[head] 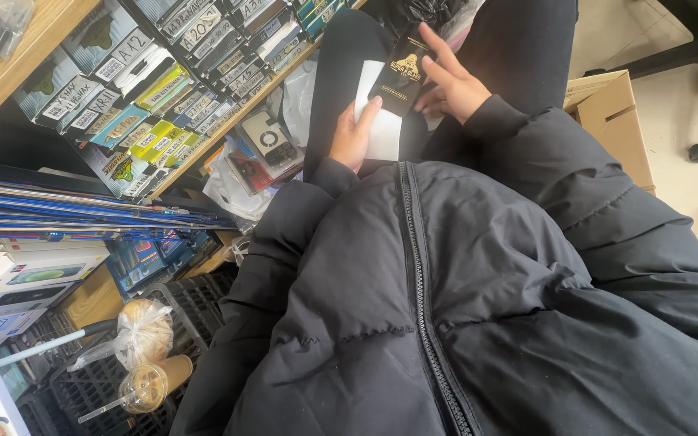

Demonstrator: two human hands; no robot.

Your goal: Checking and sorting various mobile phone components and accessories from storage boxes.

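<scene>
- Near the top centre of the frame, both hands meet over the person's lap, working a slim black package (404, 77) with gold print and a white sheet (383, 121) that lies partly under it
- As far as the view shows, the two pieces are together but not yet squared up: the white sheet sticks out to the left and below the black package, so they look only partly joined or parted; which of the two I cannot tell
- The left hand (355, 137) is curled narrow around the lower edge of the white sheet, thumb lying on its face, fingers hidden behind
- The right hand (451, 81) is half open, its fingers spread; the forefinger runs up along the right edge of the black package, the other fingers touching its side rather than clamping hard
- To the left of the frame, a wooden shelf (34, 40) carries rows of small labelled boxes (163, 89)
- At the lower left, an iced drink cup (151, 383) and a bagged bun (143, 327) rest on a black crate (195, 303)
- A cardboard box (616, 121) sits at the upper right
</scene>
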